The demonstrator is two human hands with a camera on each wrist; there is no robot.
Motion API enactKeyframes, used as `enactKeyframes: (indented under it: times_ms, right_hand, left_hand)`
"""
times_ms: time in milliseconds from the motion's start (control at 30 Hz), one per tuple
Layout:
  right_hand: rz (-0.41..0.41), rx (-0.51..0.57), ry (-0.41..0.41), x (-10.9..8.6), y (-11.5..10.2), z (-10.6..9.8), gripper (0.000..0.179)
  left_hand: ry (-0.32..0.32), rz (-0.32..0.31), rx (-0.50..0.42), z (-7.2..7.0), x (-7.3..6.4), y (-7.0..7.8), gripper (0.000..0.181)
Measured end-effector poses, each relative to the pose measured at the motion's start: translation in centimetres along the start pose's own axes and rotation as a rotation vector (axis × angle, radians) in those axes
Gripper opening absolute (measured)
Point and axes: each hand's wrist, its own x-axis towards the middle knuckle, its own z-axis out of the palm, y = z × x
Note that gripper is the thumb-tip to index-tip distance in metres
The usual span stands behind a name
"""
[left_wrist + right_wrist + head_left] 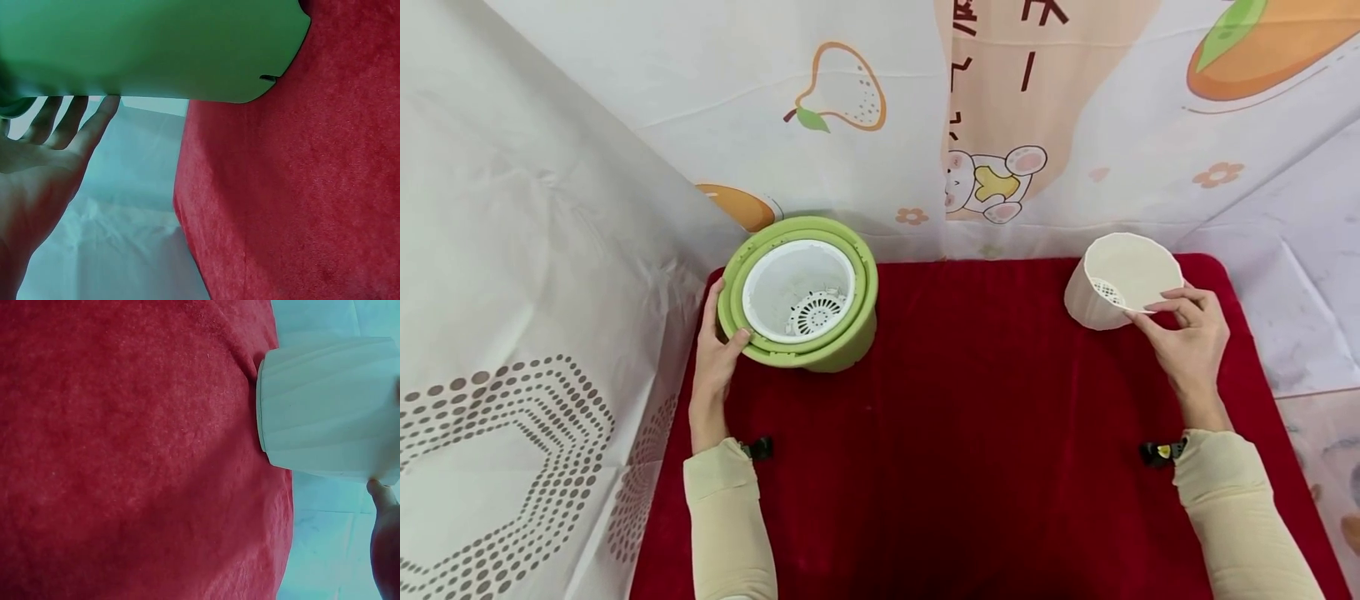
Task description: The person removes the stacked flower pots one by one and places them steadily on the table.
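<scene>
At the back left of the table stands a light green flower pot (850, 348), with a white pot (765, 292) nested inside its rim and a slotted white bottom showing within. My left hand (718, 358) grips the green pot's rim, thumb over the near edge and fingers along the outer left side. In the left wrist view, fingertips touch the green wall (156, 53). Far to the right is a cream-white flower pot (1086, 302) with small holes in its bottom. The thumb and fingers of my right hand (1193, 337) pinch its near right rim.
A red cloth (962, 417) covers the table, whose back edge meets a white printed curtain (880, 175). A pale sheet (550, 250) hangs along the left side. Each wrist carries a small black camera (762, 448).
</scene>
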Motion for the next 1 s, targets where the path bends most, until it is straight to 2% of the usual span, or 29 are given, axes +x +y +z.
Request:
enactKeyframes:
  times_ms: [167, 267, 467, 633, 800, 900, 1000]
  right_hand:
    - [-0.028, -0.03, 0.013, 0.2, 0.2, -0.2, 0.02]
    - [-0.032, -0.049, 0.017, 0.1, 0.2, -0.3, 0.02]
    - [-0.037, -0.053, -0.001, 0.0, 0.0, -0.2, 0.019]
    - [-0.112, -0.086, 0.016, 0.1, 1.5, 0.1, 0.022]
    - [-0.14, -0.135, -0.011, 0.3, 3.7, 0.1, 0.035]
    - [-0.118, -0.148, -0.043, 0.3, 4.2, -0.1, 0.049]
    - [-0.13, -0.147, -0.05, 0.3, 4.1, -0.3, 0.057]
  left_hand:
    - [0.031, 0.06, 0.024, 0.3, -0.2, -0.2, 0.087]
    - [0.031, 0.08, 0.009, 0.3, -0.2, -0.3, 0.084]
    - [0.016, 0.063, -0.015, 0.3, -0.2, -0.3, 0.082]
    - [-0.008, 0.033, -0.02, 0.1, -0.3, -0.2, 0.086]
    - [0.001, 0.026, -0.014, -0.1, -0.5, -0.2, 0.088]
    - [0.0, 0.029, -0.02, 0.0, -0.5, -0.3, 0.087]
    - [-0.011, 0.029, -0.041, 0.1, -0.4, -0.4, 0.087]
